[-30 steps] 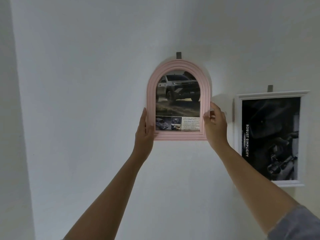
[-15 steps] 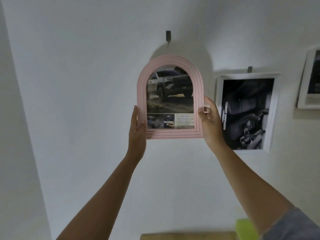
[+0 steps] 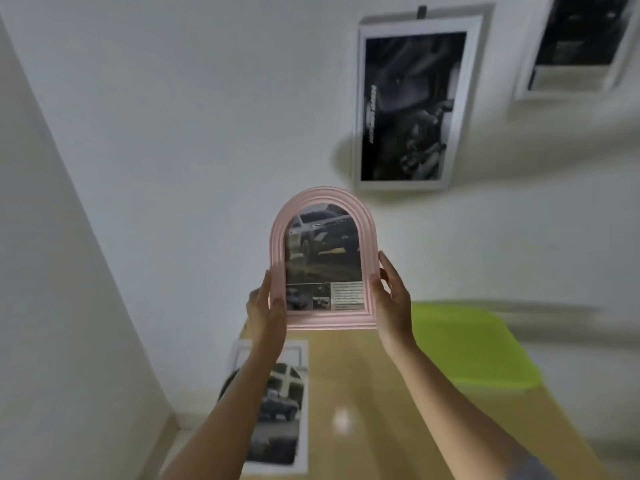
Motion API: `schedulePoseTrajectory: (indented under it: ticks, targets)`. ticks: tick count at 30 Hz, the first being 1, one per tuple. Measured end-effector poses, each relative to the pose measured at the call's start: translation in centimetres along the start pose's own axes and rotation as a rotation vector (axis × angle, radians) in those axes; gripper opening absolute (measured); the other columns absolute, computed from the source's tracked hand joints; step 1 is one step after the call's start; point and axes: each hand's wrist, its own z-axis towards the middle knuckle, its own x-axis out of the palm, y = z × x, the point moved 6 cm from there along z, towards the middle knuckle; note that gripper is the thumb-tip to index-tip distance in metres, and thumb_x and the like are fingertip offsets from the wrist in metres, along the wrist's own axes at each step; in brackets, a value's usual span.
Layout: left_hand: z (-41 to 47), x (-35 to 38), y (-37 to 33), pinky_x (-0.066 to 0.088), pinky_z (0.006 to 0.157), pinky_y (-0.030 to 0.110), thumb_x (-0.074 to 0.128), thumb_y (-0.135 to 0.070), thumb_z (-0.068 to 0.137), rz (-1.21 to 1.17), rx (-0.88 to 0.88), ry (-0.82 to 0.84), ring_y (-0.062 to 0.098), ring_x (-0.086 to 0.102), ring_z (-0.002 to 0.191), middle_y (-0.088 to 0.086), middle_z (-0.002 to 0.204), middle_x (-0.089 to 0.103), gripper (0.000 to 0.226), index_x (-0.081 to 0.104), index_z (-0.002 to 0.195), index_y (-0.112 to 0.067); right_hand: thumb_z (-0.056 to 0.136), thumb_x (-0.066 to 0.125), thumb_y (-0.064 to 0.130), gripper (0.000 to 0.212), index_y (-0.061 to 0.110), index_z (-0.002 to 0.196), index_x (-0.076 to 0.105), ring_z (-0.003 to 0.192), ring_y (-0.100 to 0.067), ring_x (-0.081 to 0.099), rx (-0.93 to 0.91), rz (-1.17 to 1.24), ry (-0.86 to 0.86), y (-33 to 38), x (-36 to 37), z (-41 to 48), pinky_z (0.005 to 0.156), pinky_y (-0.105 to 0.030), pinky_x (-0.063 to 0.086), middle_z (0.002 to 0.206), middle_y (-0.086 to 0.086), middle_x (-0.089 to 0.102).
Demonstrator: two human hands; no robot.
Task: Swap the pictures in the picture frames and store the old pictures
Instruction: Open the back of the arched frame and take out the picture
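Note:
I hold a pink arched picture frame upright in the air in front of the white wall, above the far end of a wooden table. It shows a picture of a car with small photos and text below. My left hand grips its lower left edge, thumb on the front. Gripping the lower right edge is my right hand. A loose car picture lies flat on the table's left side, partly hidden by my left forearm.
A white rectangular frame with a dark picture hangs on the wall above right, and another white frame hangs at the top right corner. A lime-green lidded box sits on the table's right side. A side wall closes in on the left.
The pink frame has come off its wall hook and moved down and toward me in both hands. My view has tilted down, bringing the table, the loose picture and the green box into sight.

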Motion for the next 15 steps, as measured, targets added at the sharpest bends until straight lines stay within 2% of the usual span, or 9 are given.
schedulePoseTrajectory:
  ticks: [1, 3, 5, 7, 8, 11, 13, 15]
  targets:
    - [-2.1, 1.0, 0.5, 0.031, 0.104, 0.033, 0.039, -0.011, 0.096, 0.044, -0.004, -0.001, 0.022, 0.039, 0.125, 0.008, 0.135, 0.040, 0.046, 0.038, 0.140, -0.026, 0.094, 0.049, 0.010, 0.040, 0.012, 0.134, 0.046, 0.105, 0.013, 0.052, -0.003, -0.032, -0.007, -0.5, -1.8, -1.7, 0.086, -0.003, 0.040, 0.135, 0.006, 0.049]
    - [-5.2, 3.3, 0.2, 0.029, 0.103, 0.028, 0.041, -0.004, 0.095, 0.053, 0.019, 0.020, 0.024, 0.037, 0.125, 0.010, 0.135, 0.038, 0.047, 0.041, 0.139, -0.020, 0.094, 0.052, 0.013, 0.041, 0.011, 0.134, 0.045, 0.093, 0.007, 0.055, -0.032, -0.119, -0.007, -1.0, -4.8, -4.4, 0.079, -0.006, 0.042, 0.133, 0.006, 0.050]
    - [-7.9, 6.4, -2.0, 0.029, 0.105, 0.029, 0.042, -0.011, 0.097, 0.024, 0.075, 0.074, 0.025, 0.039, 0.127, 0.011, 0.136, 0.039, 0.044, 0.040, 0.139, -0.019, 0.093, 0.053, 0.014, 0.041, 0.011, 0.133, 0.046, 0.100, 0.003, 0.055, -0.070, -0.207, 0.006, -1.5, -7.5, -6.7, 0.086, -0.009, 0.040, 0.132, 0.006, 0.049]
    - [-9.8, 9.7, -4.4, 0.031, 0.108, 0.035, 0.041, -0.021, 0.098, 0.008, 0.131, 0.166, 0.023, 0.038, 0.129, 0.010, 0.141, 0.038, 0.044, 0.034, 0.142, -0.023, 0.093, 0.052, 0.013, 0.040, 0.010, 0.132, 0.046, 0.109, 0.015, 0.049, -0.143, -0.311, 0.023, -1.6, -9.6, -8.4, 0.090, -0.004, 0.037, 0.126, 0.008, 0.051]
    - [-10.7, 11.2, -5.5, 0.032, 0.108, 0.039, 0.040, -0.025, 0.098, -0.012, 0.129, 0.211, 0.025, 0.038, 0.129, 0.011, 0.142, 0.036, 0.047, 0.030, 0.144, -0.025, 0.093, 0.051, 0.015, 0.039, 0.011, 0.132, 0.047, 0.107, 0.016, 0.049, -0.185, -0.380, 0.035, -1.6, -10.5, -9.1, 0.086, -0.004, 0.039, 0.122, 0.009, 0.054]
    - [-12.6, 14.2, -6.8, 0.035, 0.106, 0.045, 0.043, -0.037, 0.096, -0.063, 0.054, 0.280, 0.031, 0.040, 0.125, 0.017, 0.141, 0.033, 0.059, 0.015, 0.148, -0.030, 0.093, 0.046, 0.025, 0.037, 0.020, 0.130, 0.051, 0.090, 0.000, 0.061, -0.281, -0.551, 0.049, -1.3, -12.3, -10.8, 0.069, -0.014, 0.049, 0.108, 0.009, 0.064]
    - [-13.4, 14.9, -6.4, 0.035, 0.103, 0.033, 0.048, -0.038, 0.094, -0.063, 0.034, 0.267, 0.019, 0.046, 0.117, 0.011, 0.136, 0.037, 0.069, 0.008, 0.149, -0.027, 0.092, 0.045, 0.024, 0.036, 0.021, 0.127, 0.052, 0.083, -0.005, 0.061, -0.371, -0.647, 0.035, -0.7, -13.0, -11.5, 0.060, -0.014, 0.046, 0.106, 0.007, 0.067]
    - [-13.7, 15.0, -6.1, 0.038, 0.089, 0.023, 0.054, -0.029, 0.093, -0.044, 0.035, 0.229, 0.002, 0.047, 0.090, 0.005, 0.122, 0.043, 0.075, 0.005, 0.150, -0.020, 0.091, 0.046, 0.021, 0.036, 0.022, 0.126, 0.053, 0.081, -0.007, 0.060, -0.439, -0.729, 0.044, -0.1, -13.4, -12.1, 0.055, -0.011, 0.041, 0.104, 0.008, 0.067]
